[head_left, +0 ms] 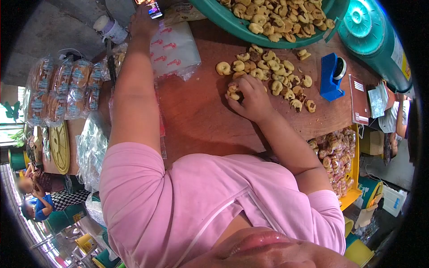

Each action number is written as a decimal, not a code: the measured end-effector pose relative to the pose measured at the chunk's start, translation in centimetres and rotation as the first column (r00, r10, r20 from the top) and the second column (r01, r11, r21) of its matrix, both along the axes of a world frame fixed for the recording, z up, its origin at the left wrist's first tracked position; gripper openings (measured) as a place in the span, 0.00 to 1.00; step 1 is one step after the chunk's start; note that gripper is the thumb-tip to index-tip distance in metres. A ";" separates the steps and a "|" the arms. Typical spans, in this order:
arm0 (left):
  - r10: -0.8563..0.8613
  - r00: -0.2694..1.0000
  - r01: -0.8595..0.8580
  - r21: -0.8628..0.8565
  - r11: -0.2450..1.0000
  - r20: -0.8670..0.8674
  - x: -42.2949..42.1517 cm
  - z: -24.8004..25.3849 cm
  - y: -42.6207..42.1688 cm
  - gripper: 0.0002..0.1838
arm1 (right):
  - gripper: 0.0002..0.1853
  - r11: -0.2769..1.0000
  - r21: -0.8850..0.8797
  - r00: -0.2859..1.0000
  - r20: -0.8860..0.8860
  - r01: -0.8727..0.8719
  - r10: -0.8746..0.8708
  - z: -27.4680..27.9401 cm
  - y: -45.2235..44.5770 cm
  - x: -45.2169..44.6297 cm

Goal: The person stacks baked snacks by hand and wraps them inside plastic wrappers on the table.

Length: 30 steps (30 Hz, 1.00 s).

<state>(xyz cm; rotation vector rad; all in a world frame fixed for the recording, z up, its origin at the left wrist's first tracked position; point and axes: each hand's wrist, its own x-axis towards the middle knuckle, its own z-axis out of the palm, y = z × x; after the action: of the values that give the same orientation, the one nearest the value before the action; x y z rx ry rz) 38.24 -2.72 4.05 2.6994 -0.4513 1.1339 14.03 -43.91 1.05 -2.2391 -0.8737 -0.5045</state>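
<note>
My right hand (254, 99) rests on the wooden table, fingers curled round a few small ring-shaped biscuits (233, 95). Just beyond it lies a loose heap of the same yellow-brown biscuits (279, 71), some broken or dark in places. My left hand (144, 24) is stretched far forward at the top edge, beside a phone (154, 10) with a lit screen. Its fingers are dark and partly cut off, so I cannot tell whether they grip the phone. Clear plastic bags with red print (176, 49) lie flat to the right of my left forearm.
A green basin (286, 43) full of biscuits stands at the far side. Right of the heap are a blue tape dispenser (330, 78) and a teal drum (380, 44). Packed bags hang or stand left (62, 89); a yellow crate (351, 196) holds more. Other people are at both sides.
</note>
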 end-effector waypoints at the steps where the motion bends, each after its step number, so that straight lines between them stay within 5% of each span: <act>1: -0.074 0.993 0.072 0.029 0.997 0.089 0.1 -0.2 0.0 0.46 | 0.20 1.000 0.000 1.000 0.001 -0.002 0.002 -0.1 0.0 0.0; 4: 0.080 0.997 -0.080 0.003 0.997 0.006 0.9 -0.2 0.1 0.43 | 0.19 1.000 0.003 1.000 0.000 -0.005 0.005 0.2 -0.1 0.0; 7: 0.381 0.875 -0.365 0.110 0.925 -0.300 -0.6 1.8 -2.3 0.38 | 0.18 1.000 -0.016 0.999 -0.034 0.003 -0.004 0.2 -0.1 0.0; 13: 0.519 0.680 -0.447 0.268 0.853 -0.518 -2.4 1.9 -3.6 0.29 | 0.18 0.999 -0.029 0.998 -0.053 0.018 -0.019 0.1 0.0 -0.2; 19: 0.418 0.786 -0.418 0.106 0.902 -0.456 -5.8 1.7 -4.4 0.23 | 0.19 1.000 -0.015 0.999 -0.037 -0.004 0.004 0.1 0.1 -0.2; 22: 0.236 0.917 -0.285 -0.117 0.951 -0.322 -6.4 -0.2 -4.4 0.20 | 0.14 1.000 0.008 1.000 -0.010 0.004 -0.004 0.2 0.3 -0.3; 25: 0.104 0.992 -0.109 -0.078 0.991 -0.070 -8.0 -1.7 -6.0 0.19 | 0.11 1.000 0.013 1.000 0.019 0.023 -0.023 0.8 0.3 -0.5; 28: 0.019 0.964 -0.146 -0.465 0.873 -0.265 -14.9 0.2 -11.4 0.16 | 0.11 0.999 0.028 0.996 0.074 0.046 -0.048 0.4 0.6 -0.5; 29: -0.038 0.988 -0.028 -0.420 0.907 -0.148 -16.7 -0.2 -12.0 0.14 | 0.12 0.998 0.037 0.993 0.102 0.059 -0.062 0.3 0.6 -0.5; 30: -0.062 0.974 -0.065 -0.529 0.846 -0.219 -19.4 -0.3 -13.6 0.13 | 0.15 0.999 -0.006 0.996 0.079 0.044 -0.044 0.5 0.6 -0.7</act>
<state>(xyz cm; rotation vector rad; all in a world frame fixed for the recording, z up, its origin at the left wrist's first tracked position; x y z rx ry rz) 18.83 -16.30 3.74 2.2872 -0.0726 0.7809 13.35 -43.30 1.57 -2.2630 -0.8690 -0.6141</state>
